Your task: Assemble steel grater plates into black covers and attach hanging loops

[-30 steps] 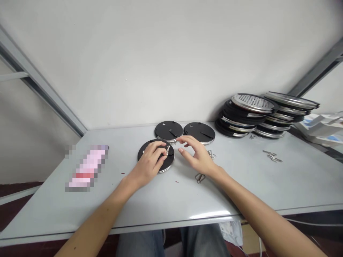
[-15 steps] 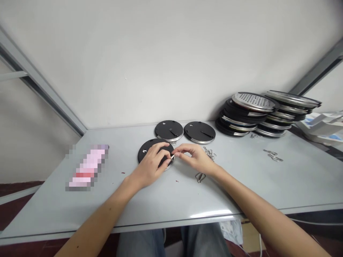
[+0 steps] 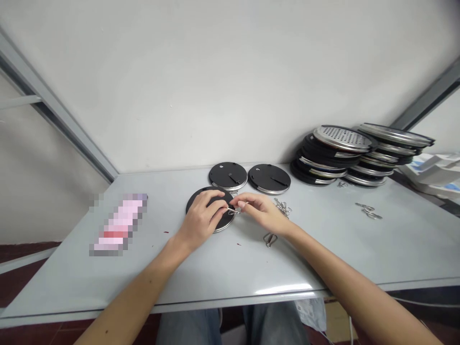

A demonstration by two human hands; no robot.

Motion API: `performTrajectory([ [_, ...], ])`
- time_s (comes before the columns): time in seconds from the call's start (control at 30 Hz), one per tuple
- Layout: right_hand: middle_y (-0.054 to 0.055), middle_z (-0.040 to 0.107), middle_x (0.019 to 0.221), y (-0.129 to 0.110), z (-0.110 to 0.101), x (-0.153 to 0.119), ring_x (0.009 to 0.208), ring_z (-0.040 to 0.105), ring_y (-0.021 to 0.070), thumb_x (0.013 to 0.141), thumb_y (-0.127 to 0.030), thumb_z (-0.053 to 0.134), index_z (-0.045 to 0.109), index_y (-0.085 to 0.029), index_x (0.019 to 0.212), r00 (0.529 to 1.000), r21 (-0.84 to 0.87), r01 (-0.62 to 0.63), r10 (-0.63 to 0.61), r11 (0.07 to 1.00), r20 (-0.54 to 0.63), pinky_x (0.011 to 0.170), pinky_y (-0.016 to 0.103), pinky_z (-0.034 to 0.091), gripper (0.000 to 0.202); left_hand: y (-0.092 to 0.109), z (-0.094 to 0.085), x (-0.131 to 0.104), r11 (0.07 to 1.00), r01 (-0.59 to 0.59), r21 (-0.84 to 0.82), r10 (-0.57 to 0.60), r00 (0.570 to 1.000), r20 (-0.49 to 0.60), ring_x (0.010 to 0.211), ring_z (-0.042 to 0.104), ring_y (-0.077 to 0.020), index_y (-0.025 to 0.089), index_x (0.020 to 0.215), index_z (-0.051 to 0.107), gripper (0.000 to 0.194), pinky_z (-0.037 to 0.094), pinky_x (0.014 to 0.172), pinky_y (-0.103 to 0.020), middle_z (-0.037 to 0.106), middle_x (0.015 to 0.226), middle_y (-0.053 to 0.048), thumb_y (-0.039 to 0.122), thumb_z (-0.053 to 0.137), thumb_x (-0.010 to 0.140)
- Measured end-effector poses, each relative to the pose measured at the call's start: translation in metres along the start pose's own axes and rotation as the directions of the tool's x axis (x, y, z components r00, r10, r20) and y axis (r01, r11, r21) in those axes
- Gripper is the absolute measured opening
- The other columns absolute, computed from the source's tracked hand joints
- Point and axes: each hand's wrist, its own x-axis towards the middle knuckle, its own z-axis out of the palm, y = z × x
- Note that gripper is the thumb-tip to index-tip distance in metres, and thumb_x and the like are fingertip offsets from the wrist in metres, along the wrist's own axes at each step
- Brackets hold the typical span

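Observation:
Over a round black disc with a metal rim (image 3: 225, 224), my left hand (image 3: 203, 218) pinches a small bent metal wire piece (image 3: 233, 211) between thumb and forefinger. My right hand (image 3: 260, 211) is just to the right, its thumb and forefinger bent beside the wire piece's other side; whether they touch it cannot be made out. Two more black discs, one (image 3: 228, 175) behind the hands and one (image 3: 269, 178) to its right, lie flat on the table. A small pile of metal wire pieces (image 3: 282, 207) sits beyond my right wrist, and another wire piece (image 3: 270, 239) lies nearer the front.
Two stacks of discs, the left (image 3: 319, 160) topped by a perforated metal plate, stand at the back right. More wire pieces (image 3: 368, 211) lie in front of them. A blurred pink object (image 3: 120, 223) lies on the table's left. White boxes (image 3: 431, 172) are at far right.
The wire piece shows more fully now, sticking out from my left fingertips. My right fingers have opened slightly around it. The whole view has shifted a little.

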Motion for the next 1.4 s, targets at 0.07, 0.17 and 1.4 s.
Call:
performTrajectory([
  [0.07, 0.006, 0.069, 0.107, -0.0023, 0.0002, -0.0014, 0.101, 0.062, 0.0215, 0.092, -0.038, 0.052, 0.069, -0.021, 0.106, 0.998, 0.015, 0.027, -0.027, 1.000, 0.052, 0.091, 0.035, 0.047, 0.027, 0.0005, -0.0004, -0.0001, 1.000, -0.016, 0.010, 0.016, 1.000, -0.011, 0.109, 0.054, -0.0215, 0.020, 0.098, 0.060, 0.012, 0.047, 0.094, -0.039, 0.058, 0.114, -0.009, 0.015, 0.050, 0.094],
  [0.17, 0.005, 0.070, 0.105, -0.0052, 0.0018, -0.0030, 0.100, 0.063, 0.0204, 0.093, -0.039, 0.051, 0.068, -0.022, 0.110, 0.990, 0.076, -0.005, -0.006, 0.997, 0.138, 0.091, 0.035, 0.047, 0.030, 0.0011, -0.0015, -0.0003, 1.000, -0.027, 0.013, 0.027, 0.999, -0.018, 0.108, 0.055, -0.0213, 0.021, 0.099, 0.061, 0.015, 0.048, 0.094, -0.039, 0.058, 0.114, -0.009, 0.015, 0.048, 0.095],
  [1.4, 0.000, 0.052, 0.073, -0.0037, 0.0075, -0.0084, 0.068, 0.045, 0.0124, 0.097, -0.034, 0.043, 0.064, -0.015, 0.084, 0.973, -0.114, 0.096, -0.069, 0.989, 0.220, 0.065, 0.024, 0.037, 0.031, 0.0042, -0.0075, 0.0022, 0.953, -0.300, -0.038, 0.300, 0.954, -0.002, 0.088, 0.059, -0.0191, 0.014, 0.099, 0.060, 0.019, 0.054, 0.074, -0.033, 0.067, 0.085, -0.008, 0.005, 0.045, 0.093],
])
